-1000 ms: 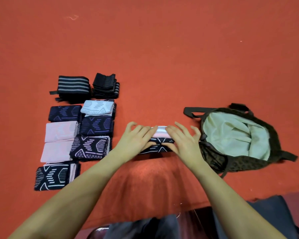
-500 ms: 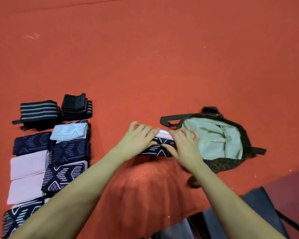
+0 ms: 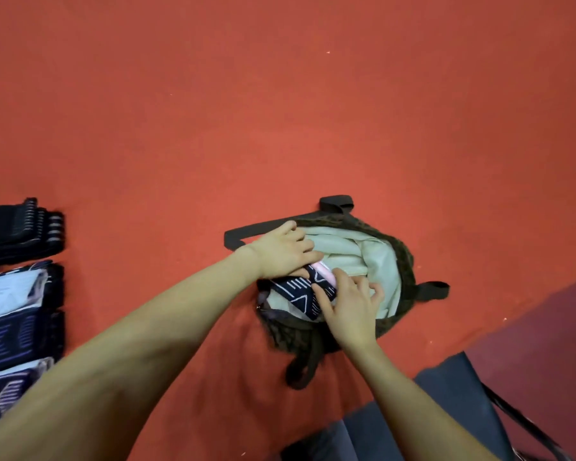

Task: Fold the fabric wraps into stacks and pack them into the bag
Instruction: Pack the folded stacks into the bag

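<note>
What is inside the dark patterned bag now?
Inside the dark patterned bag, on its pale lining, lies a stack of folded wraps, dark patterned and pink, held by both hands. Anything beneath the stack is covered.

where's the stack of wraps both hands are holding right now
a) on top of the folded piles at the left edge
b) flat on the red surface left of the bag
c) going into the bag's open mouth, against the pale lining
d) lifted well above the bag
c: the left hand and right hand hold the dark patterned stack inside the opening of the bag, against its pale lining.
</note>
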Tool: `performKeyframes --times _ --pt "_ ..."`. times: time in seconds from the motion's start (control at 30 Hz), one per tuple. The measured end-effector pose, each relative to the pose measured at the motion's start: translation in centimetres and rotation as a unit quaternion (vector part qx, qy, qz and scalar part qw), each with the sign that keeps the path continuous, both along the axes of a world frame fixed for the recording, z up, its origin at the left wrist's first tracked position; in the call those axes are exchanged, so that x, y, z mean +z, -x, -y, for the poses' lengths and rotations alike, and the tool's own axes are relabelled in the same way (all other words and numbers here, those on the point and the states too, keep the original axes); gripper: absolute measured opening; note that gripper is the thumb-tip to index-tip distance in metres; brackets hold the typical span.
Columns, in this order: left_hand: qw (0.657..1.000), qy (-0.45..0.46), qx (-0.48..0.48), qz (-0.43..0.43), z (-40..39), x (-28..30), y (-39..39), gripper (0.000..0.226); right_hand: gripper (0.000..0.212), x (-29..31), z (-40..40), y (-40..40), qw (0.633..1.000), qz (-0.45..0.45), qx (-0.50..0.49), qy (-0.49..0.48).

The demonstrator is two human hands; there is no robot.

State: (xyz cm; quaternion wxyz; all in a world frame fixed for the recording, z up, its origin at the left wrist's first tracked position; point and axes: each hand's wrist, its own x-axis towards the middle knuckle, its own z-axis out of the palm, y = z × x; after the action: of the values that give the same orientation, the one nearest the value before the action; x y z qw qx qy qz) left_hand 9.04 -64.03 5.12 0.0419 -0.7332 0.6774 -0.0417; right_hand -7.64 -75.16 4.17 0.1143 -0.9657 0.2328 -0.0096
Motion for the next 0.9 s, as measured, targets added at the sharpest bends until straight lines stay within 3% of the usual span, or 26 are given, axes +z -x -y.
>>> performKeyframes --times 0.07,0.13,0.2,0.27,0.43,0.6,0.63,0.77,0.9 --pt "0.994 0.005 0.112 -0.005 0.5 -1.9 1.6 0.064 0.048 -1.7 0.9 0.4 1.000 -0.024 0.004 -0.001" --pt "0.959 0.056 0.270 -0.066 0.4 -3.3 3.8 0.076 0.048 -3.0 1.4 0.6 0.999 -0.013 -0.017 -0.031" --pt "0.898 0.109 0.410 -0.118 -0.1 -3.9 6.2 0.067 0.049 -3.6 1.5 0.5 0.996 0.014 -0.038 -0.080" --pt "0.857 0.123 0.481 -0.134 -0.8 -4.5 7.9 0.057 0.051 -3.7 1.1 0.2 0.991 0.036 -0.045 -0.123" --pt "0.835 0.126 0.521 -0.126 -2.7 -5.7 9.6 0.046 0.051 -3.8 0.1 -0.2 0.993 -0.038 -0.058 -0.096" --pt "0.754 0.097 0.618 -0.203 -2.9 -6.2 9.8 0.041 0.061 -4.3 0.4 -2.0 0.996 -0.057 -0.004 -0.063" --pt "0.751 0.098 0.617 -0.214 -3.0 -6.4 10.0 0.040 0.062 -4.3 0.4 -2.5 0.995 -0.067 0.012 -0.066" --pt "0.800 0.148 0.565 -0.138 -3.8 -7.4 10.7 0.050 0.060 -4.9 -0.3 -3.5 0.990 -0.118 0.017 -0.072" --pt "0.798 0.182 0.562 -0.122 -4.4 -6.2 9.9 0.057 0.068 -4.7 -2.3 -3.3 0.991 -0.103 -0.027 -0.086"
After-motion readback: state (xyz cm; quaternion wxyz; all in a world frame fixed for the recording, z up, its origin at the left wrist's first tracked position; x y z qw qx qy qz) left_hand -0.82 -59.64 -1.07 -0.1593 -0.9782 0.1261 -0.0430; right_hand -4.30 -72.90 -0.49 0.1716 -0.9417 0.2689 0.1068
